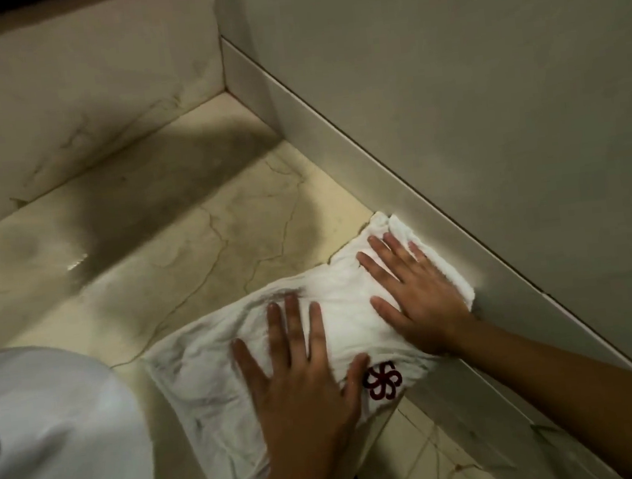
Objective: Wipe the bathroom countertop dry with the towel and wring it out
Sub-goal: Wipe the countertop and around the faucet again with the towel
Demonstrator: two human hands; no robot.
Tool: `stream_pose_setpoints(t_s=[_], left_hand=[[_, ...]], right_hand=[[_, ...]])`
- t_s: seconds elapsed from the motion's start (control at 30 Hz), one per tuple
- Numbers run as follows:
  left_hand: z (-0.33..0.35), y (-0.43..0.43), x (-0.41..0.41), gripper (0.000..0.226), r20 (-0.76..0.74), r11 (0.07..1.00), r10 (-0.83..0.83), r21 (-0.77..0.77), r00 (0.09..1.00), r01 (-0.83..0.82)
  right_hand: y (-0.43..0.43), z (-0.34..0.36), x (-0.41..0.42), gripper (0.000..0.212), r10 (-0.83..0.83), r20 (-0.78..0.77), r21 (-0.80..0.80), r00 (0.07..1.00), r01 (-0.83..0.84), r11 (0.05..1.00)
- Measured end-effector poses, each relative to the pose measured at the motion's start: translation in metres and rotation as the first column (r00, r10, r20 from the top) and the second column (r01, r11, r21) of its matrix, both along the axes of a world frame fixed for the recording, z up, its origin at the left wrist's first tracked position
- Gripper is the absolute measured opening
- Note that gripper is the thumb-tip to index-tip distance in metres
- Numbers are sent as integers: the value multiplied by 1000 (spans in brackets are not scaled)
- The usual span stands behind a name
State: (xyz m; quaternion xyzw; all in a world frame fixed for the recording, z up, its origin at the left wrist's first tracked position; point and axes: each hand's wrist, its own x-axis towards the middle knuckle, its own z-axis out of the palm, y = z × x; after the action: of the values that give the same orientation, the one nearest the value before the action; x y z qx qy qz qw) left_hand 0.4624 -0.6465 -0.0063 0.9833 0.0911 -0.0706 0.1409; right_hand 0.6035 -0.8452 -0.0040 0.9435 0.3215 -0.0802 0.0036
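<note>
A white towel (205,387) with a dark red flower emblem lies spread on the beige marble countertop (175,250), its far corner against the right wall's skirting. My left hand (302,381) presses flat on the towel's middle with fingers straight and spread. My right hand (413,287) presses flat on the towel's far end beside the wall, fingers also spread. A wet glint (77,260) shows on the counter at the left.
A white basin (55,442) with a dark drain sits at the lower left, touching the towel's near edge. Marble walls enclose the counter at the back (77,100) and right (447,89). The counter's front edge runs near my wrists.
</note>
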Motion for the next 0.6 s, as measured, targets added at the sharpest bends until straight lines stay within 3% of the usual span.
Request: stream_pose_setpoints(t_s=[0.2,0.6], left_hand=[[-6,22,33,88,77,997,75,-7,994,-75],[-13,151,159,84,164,966,245,39,956,-254]], right_hand=[[35,-2,39,68,44,1,63,999,-44,997],[195,-13,181,69,189,18,127,982,-189,974]])
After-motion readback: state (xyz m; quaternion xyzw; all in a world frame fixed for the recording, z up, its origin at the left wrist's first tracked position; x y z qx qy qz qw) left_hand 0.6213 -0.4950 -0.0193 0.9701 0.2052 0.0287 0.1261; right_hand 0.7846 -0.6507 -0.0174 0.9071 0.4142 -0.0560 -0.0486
